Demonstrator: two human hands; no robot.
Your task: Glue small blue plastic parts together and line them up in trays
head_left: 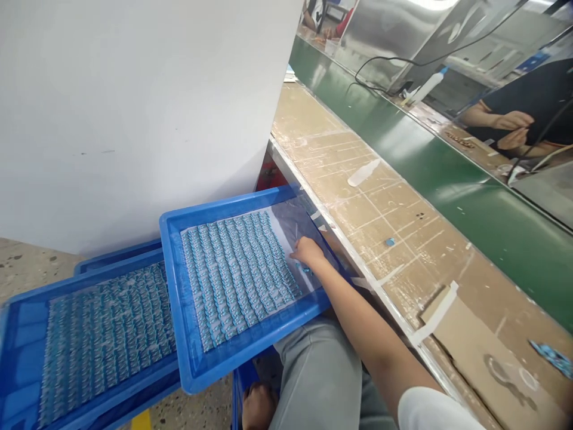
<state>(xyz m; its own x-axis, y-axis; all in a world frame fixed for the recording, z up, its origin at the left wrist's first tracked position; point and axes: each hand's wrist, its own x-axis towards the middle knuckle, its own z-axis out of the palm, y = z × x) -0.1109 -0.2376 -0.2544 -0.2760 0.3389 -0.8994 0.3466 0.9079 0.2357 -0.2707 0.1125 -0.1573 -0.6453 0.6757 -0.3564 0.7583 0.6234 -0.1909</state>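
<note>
My right hand [308, 251] is over the right part of a blue plastic tray [172, 286], with its fingertips pinched together. Whatever they hold is too small to make out. In the tray lies a sheet covered with neat rows of small blue-turquoise pieces [237, 269]. A few loose blue pieces [305, 269] sit just below my fingers. Low in the view, my left hand [259, 406] is curled beside my knee, near a blue edge under the tray. Its fingertips and anything in them are hidden.
More blue trays [27, 298] with similar rows are stacked at the left. To the right runs a brown worktop [344, 203] with taped cardboard [483, 358] and blue pieces [553, 358]. Beyond the green belt [403, 155], a co-worker's hands [513, 128] handle something small. A white panel [134, 119] stands ahead.
</note>
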